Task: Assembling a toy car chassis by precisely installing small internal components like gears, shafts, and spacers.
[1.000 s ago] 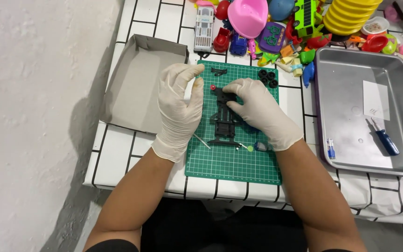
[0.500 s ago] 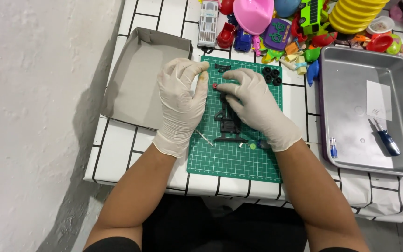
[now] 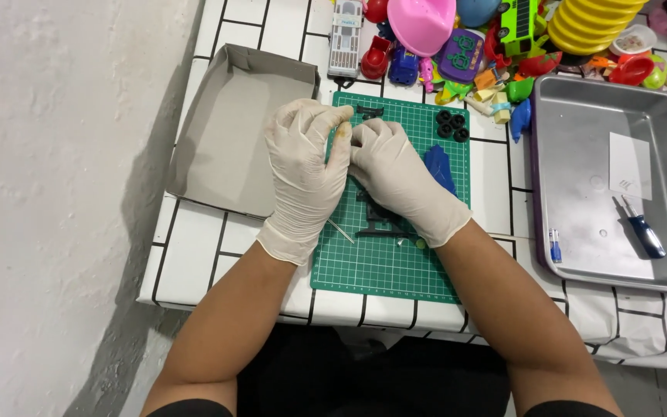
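While my left hand point(image 3: 303, 174) and right hand point(image 3: 399, 177) pinch their gloved fingers together over the green cutting mat point(image 3: 384, 262), whatever tiny part they grip stays hidden. Below lies the black toy chassis point(image 3: 376, 220); a slip could flick that piece off the tabletop point(image 3: 194, 255).

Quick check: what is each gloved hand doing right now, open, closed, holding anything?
Left hand: fingers curled, pinched against the right; anything held is hidden.
Right hand: fingers curled over the black toy chassis; grip cannot be told.
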